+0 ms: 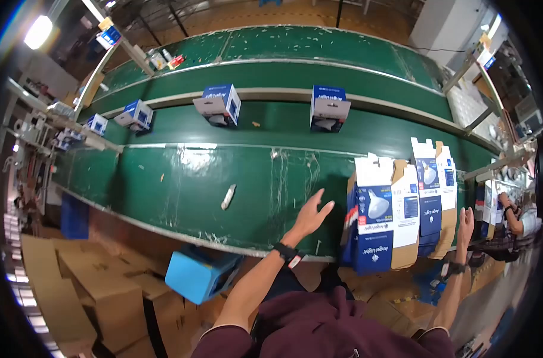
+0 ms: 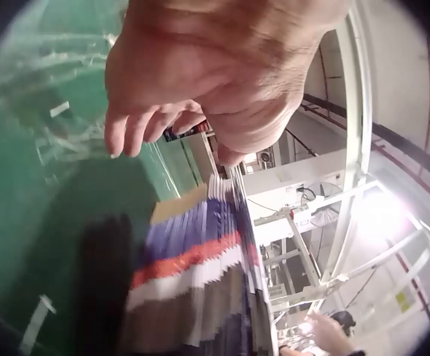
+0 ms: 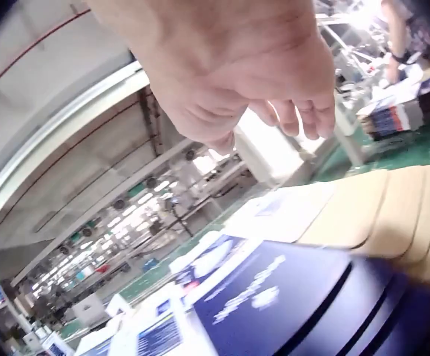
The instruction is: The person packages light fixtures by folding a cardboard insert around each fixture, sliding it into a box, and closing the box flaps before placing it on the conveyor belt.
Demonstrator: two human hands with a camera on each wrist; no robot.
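Fingers [image 1: 316,198] of L hand [image 1: 310,219] are spread apart & straight, holding nothing. They hover over the green surface [image 1: 164,179] just left of the stack of flat cartons [image 1: 373,224], w/ no contact visible. That stack sits at the near right of the surface, w/ its lower end seemingly over the near rim; can't tell if it lies flat or leans. Just right of it a second stack [image 1: 429,203] fans out, close against the first. Further right, R hand [image 1: 466,224] is up beside the cartons, fingers relaxed & loosely together, empty, not touching anything. Risks, as I judge it: the blanks are thin & fanned, so a quick grab could lift several at once or only catch a flap. A sideways knock from either hand could also slide the stack off the near rim, esp. since neither hand is steadying it.
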